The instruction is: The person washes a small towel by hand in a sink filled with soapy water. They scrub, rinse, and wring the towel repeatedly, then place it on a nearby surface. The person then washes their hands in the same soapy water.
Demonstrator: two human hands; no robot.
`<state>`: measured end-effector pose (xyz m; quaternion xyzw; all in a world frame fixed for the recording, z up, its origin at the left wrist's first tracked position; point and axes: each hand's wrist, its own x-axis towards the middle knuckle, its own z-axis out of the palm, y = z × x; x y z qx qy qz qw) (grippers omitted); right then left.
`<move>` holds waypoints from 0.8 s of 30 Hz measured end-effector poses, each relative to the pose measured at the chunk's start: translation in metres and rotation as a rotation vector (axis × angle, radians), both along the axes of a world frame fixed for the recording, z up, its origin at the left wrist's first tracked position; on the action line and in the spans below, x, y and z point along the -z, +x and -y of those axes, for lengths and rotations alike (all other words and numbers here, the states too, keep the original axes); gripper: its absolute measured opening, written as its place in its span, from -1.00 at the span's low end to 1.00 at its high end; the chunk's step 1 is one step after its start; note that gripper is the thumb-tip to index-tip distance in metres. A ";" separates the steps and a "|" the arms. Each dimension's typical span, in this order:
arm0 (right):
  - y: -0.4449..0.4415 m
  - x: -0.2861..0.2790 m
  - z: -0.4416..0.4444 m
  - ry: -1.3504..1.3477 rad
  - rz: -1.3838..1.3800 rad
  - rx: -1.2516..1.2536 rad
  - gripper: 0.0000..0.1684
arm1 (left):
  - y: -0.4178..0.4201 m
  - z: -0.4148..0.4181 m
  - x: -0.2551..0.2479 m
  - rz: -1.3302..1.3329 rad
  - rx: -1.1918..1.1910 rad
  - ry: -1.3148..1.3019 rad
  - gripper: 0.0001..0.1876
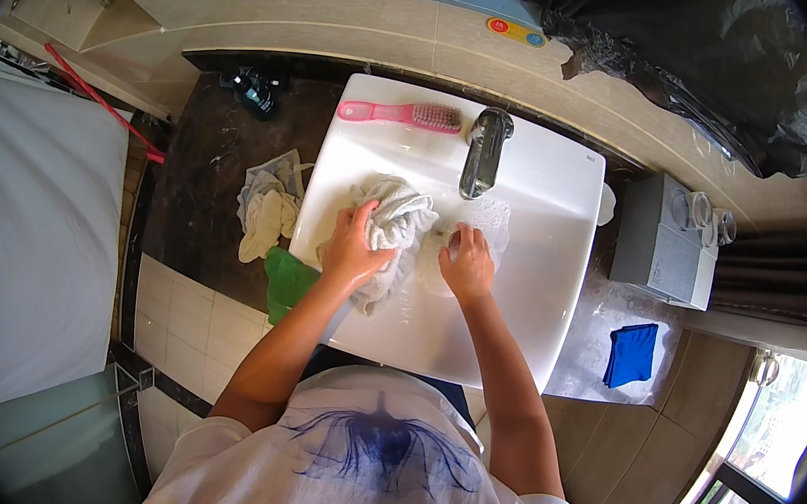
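Note:
My left hand (357,250) grips a bunched, wet-looking white towel (399,214) at the left side of a white ceramic washbasin (523,327). Thumb and fingers lie spread over the towel's folds. Below the chrome faucet (483,156), my right hand (470,266) reaches down to the basin floor. Its fingers curl by a small dark round spot (454,242), and I cannot tell whether they hold it. White suds (490,221) lie around that hand. A pink-handled scrub brush (401,114) rests on the basin's back ledge, left of the faucet.
Left of the basin, crumpled light cloths (269,209), a green cloth (287,285) and a dark bottle (253,91) sit on the dark stone counter (205,175). To the right are a folded blue cloth (631,354) and a grey box (658,242) with glass jars (696,210) on it.

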<state>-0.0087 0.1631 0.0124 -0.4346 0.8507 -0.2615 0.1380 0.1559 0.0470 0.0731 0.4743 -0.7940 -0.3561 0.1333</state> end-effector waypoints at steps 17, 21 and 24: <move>-0.003 0.003 0.000 0.012 -0.045 0.025 -0.45 | -0.001 0.000 0.002 -0.002 0.008 -0.010 -0.23; -0.004 0.006 0.000 -0.022 -0.015 0.046 -0.51 | -0.003 0.000 -0.004 0.033 0.004 0.006 -0.23; -0.004 0.006 0.001 -0.029 -0.017 0.014 -0.59 | -0.004 -0.001 -0.007 0.044 0.001 0.010 -0.24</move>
